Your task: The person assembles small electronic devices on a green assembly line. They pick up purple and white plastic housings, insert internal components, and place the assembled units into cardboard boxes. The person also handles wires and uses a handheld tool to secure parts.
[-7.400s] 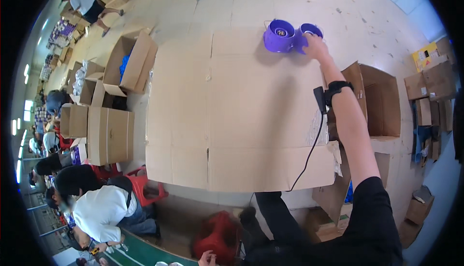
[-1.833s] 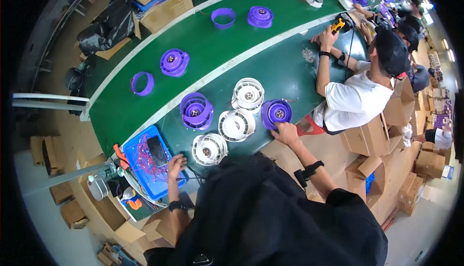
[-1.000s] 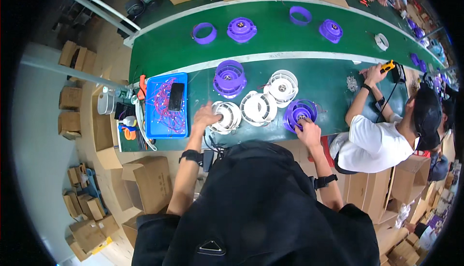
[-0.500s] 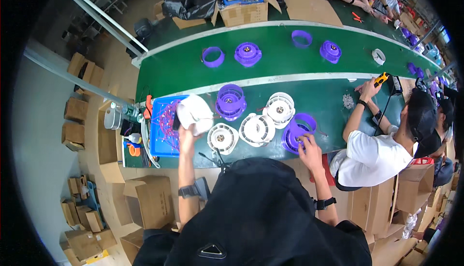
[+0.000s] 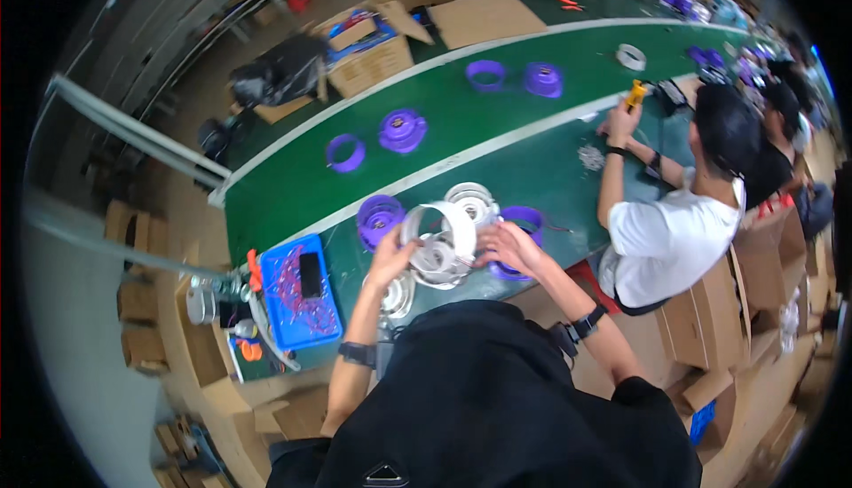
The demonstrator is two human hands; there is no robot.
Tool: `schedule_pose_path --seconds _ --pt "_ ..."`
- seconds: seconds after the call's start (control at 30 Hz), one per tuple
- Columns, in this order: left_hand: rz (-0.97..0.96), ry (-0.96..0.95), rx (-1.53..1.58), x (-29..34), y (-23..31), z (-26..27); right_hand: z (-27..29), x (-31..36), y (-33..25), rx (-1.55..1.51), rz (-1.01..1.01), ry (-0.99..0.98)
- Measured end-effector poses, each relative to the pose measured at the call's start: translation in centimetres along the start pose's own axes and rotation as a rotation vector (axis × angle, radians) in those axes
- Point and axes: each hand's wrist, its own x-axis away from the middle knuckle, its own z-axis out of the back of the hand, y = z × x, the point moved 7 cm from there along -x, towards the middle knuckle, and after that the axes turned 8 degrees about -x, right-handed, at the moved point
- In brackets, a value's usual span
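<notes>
My left hand (image 5: 393, 257) grips the left side of a white plastic ring (image 5: 463, 227), held above a group of white round fan-like housings. At the ring's right edge, my right hand (image 5: 510, 247) has its fingers bent against it, slightly blurred. Beneath the ring lies one white housing (image 5: 435, 277), partly covered. Another white housing (image 5: 473, 200) sits just behind, and a third (image 5: 398, 296) is by my left wrist. A purple housing (image 5: 380, 220) stands left of the ring. Behind my right hand, a purple ring (image 5: 524, 215) rests over a purple base (image 5: 506, 271).
A blue tray (image 5: 282, 339) of red-purple wires holds a dark phone-like slab (image 5: 310, 275). Purple parts, including a ring (image 5: 345, 153) and a housing (image 5: 402, 129), lie on the far green strip. A co-worker (image 5: 679, 231) sits right, holding a yellow-handled tool (image 5: 636, 94).
The white ring has moved right from over the blue tray to above the white housings. My right hand has left the purple ring and come to the white one. The view has turned.
</notes>
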Motion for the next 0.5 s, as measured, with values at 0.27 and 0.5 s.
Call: schedule_pose_path --seconds 0.27,0.5 --pt "-0.076 0.222 0.144 -5.4 8.5 4.6 -8.5 -4.5 -9.9 -0.097 0.29 0.011" --pt "-0.091 0.153 0.154 -7.8 19.4 2.0 -12.0 -3.5 -18.1 0.174 0.507 -0.059"
